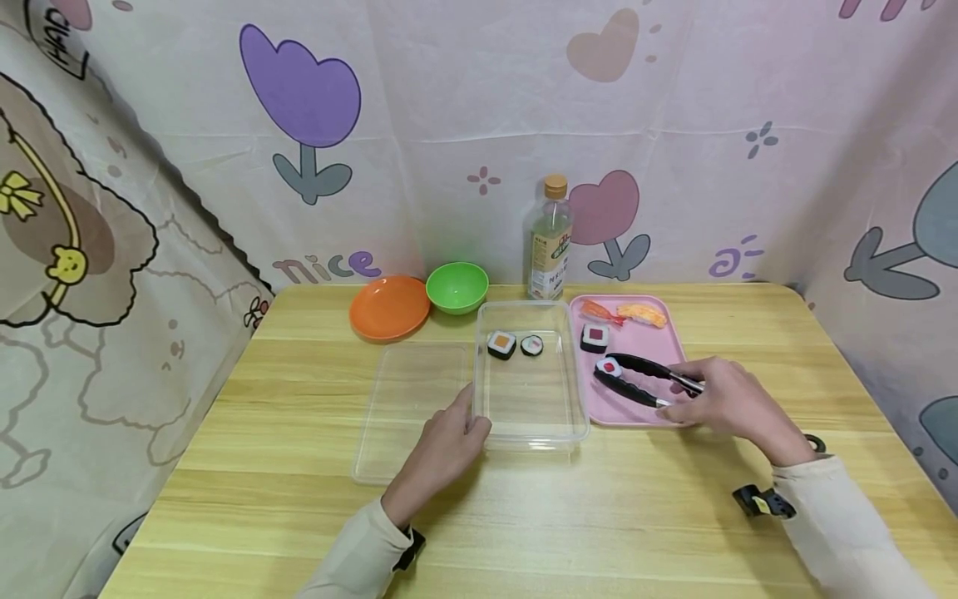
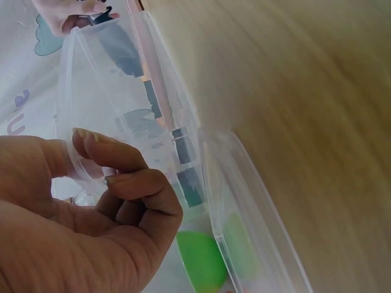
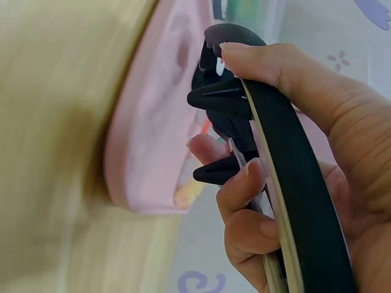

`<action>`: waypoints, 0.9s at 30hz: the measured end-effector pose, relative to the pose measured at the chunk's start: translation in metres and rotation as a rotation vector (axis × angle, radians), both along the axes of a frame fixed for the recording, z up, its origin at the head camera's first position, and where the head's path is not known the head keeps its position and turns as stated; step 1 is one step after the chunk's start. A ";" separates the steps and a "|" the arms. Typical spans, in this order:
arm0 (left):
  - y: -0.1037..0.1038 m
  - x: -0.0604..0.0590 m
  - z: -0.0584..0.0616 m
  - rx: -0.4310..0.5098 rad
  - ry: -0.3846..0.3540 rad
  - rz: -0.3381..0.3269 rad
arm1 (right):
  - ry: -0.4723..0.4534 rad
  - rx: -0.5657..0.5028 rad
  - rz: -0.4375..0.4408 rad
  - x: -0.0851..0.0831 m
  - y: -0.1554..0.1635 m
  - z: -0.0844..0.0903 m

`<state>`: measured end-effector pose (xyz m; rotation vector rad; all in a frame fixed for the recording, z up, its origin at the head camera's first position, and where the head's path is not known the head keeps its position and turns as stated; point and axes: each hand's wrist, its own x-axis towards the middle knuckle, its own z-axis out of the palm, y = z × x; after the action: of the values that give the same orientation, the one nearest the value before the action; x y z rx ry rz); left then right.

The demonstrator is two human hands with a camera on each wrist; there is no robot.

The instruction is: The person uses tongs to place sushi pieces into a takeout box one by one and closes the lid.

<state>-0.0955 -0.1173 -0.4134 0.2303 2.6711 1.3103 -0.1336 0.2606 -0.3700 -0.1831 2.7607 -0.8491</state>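
My left hand (image 1: pixel 451 439) pinches the left wall of a clear plastic container (image 1: pixel 531 399) between thumb and fingers. Inside the container lie a square sushi roll (image 1: pixel 501 344) with an orange centre and a small round roll (image 1: pixel 532 345). My right hand (image 1: pixel 722 401) grips black-tipped tongs (image 1: pixel 636 378) over the pink tray (image 1: pixel 677 349). Between the tong tips sits a small sushi roll (image 1: pixel 609 367) with a red centre. A dark-red-centred square roll (image 1: pixel 595 337), a shrimp sushi (image 1: pixel 601 312) and an orange-topped sushi (image 1: pixel 641 314) lie farther back on the tray.
Left of the container a clear lid (image 1: pixel 407 408) lies flat on the wooden table (image 1: pixel 277 433). An orange plate (image 1: pixel 389 308) and a green bowl (image 1: pixel 457 288) stand behind it. At the table's back edge a bottle (image 1: pixel 550 241) with an orange cap stands upright behind the container.
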 end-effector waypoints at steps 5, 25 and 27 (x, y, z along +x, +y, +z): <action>0.000 0.000 0.000 -0.002 -0.001 0.001 | 0.015 0.028 -0.008 -0.001 0.002 0.012; 0.000 0.000 0.000 -0.014 -0.015 0.009 | 0.194 0.061 0.074 -0.014 -0.014 0.049; 0.000 -0.001 0.000 -0.014 -0.014 0.010 | 0.212 0.058 0.084 -0.016 -0.020 0.052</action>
<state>-0.0961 -0.1171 -0.4135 0.2061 2.6726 1.2908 -0.1493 0.2411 -0.3176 -0.3967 2.9448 -0.7678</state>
